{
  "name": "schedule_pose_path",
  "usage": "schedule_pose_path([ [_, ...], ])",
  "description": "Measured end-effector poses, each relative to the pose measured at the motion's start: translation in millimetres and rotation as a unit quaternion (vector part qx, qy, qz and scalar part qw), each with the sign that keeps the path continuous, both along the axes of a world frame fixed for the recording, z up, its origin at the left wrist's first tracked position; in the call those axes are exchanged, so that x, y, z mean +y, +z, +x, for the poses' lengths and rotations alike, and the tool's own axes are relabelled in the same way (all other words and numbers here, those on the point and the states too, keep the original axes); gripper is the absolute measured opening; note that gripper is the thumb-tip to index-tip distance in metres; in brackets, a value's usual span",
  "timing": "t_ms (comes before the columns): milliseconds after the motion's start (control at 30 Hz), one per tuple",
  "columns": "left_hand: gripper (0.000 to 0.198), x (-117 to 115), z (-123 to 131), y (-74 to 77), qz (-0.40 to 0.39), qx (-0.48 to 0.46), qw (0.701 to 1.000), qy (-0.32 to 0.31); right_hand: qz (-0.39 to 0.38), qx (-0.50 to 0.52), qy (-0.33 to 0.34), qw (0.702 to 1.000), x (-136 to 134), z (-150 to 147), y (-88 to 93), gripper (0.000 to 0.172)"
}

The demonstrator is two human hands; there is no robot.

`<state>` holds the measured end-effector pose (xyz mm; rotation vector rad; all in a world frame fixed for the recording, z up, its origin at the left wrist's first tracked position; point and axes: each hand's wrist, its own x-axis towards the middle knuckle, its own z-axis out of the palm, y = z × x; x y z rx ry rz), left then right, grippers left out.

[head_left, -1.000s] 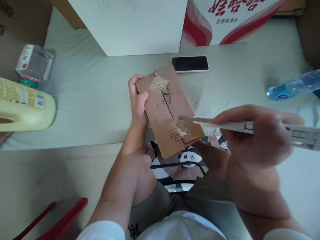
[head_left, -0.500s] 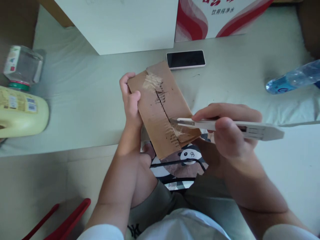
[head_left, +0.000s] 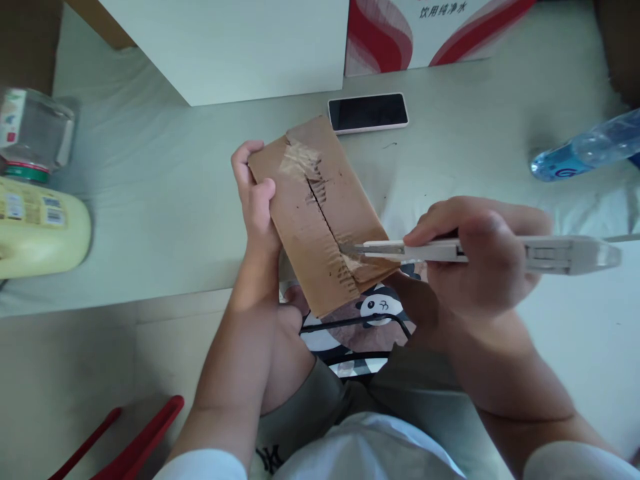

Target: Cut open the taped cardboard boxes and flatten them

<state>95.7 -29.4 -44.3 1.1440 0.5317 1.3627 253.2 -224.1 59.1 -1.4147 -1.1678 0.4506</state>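
A brown cardboard box (head_left: 320, 227) is held tilted above my lap, near the edge of the covered surface. My left hand (head_left: 255, 190) grips its upper left edge, thumb on the top face and fingers round the side. A dark slit runs along the box's middle seam, with torn tape (head_left: 301, 160) at the far end. My right hand (head_left: 485, 253) is closed round a white utility knife (head_left: 543, 255). The knife's blade reaches the seam near the box's closer end, beside more clear tape; how deep the tip sits I cannot tell.
A phone (head_left: 368, 112) lies just beyond the box. White cartons (head_left: 225, 47) stand behind it. At right lies a plastic water bottle (head_left: 585, 153); at left are a clear jar (head_left: 37, 130) and a yellow jug (head_left: 45, 227). Something red (head_left: 145, 437) is at lower left.
My right hand and the knife have shifted to the right and the knife has turned somewhat. The blade tip is slightly nearer the box's close end. My left hand keeps its grip.
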Motion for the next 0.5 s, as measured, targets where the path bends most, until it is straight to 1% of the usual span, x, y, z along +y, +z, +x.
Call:
schedule_pose_path([
  [67,0.047,0.6,0.7,-0.3,-0.002,-0.004,1.000,0.003,0.035,0.032,-0.039,0.998,2.3,-2.5,0.3,0.042],
  [133,0.050,1.6,1.5,-0.7,-0.004,-0.002,1.000,0.014,0.041,0.038,-0.055,0.997,3.2,-4.3,1.0,0.043],
  [233,0.053,2.4,2.2,-0.4,-0.012,0.015,1.000,0.016,0.031,0.033,-0.056,0.997,2.3,-4.9,2.3,0.047],
  [333,0.055,2.7,2.0,-0.1,-0.013,0.019,1.000,0.012,0.030,0.050,-0.053,0.997,1.8,-4.4,3.5,0.046],
  [500,0.053,4.6,-0.6,-3.8,0.019,0.004,1.000,-0.008,0.047,0.157,-0.046,0.985,5.2,-4.4,8.2,0.048],
])
